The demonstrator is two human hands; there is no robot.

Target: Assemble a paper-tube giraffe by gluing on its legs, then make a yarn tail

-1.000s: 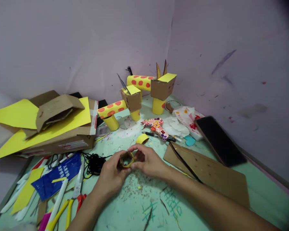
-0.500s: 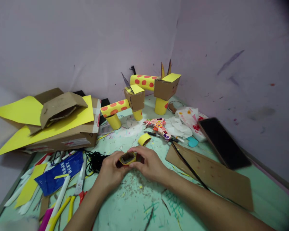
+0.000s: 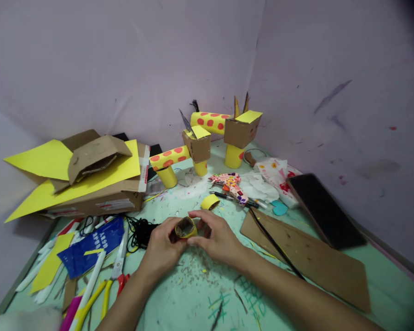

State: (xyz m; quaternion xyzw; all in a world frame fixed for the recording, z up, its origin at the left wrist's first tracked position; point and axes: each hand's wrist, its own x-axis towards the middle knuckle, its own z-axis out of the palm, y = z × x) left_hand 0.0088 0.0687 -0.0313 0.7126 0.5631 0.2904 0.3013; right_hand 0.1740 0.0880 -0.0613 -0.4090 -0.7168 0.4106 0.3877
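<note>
Between my hands, above a scatter of tiny scraps, is a short cardboard tube with a yellow paper covering, its open end facing me. My left hand is closed round its left side. My right hand has thumb and fingers curved at the tube's right edge, pinching it. A yellow paper-covered ring lies just beyond my right hand. Farther back stand a smaller cardboard-headed animal figure and a larger one, both with yellow, red-spotted tube bodies.
At left, a cardboard box carries yellow sheets. Nearer lie black yarn, scissors and a blue packet. A patterned glue gun, its cord, a cardboard strip and a phone occupy the right.
The tube has tilted so more of its open end faces me. The whole view has shifted slightly, moving things right and down. Both hands stay on the tube.
</note>
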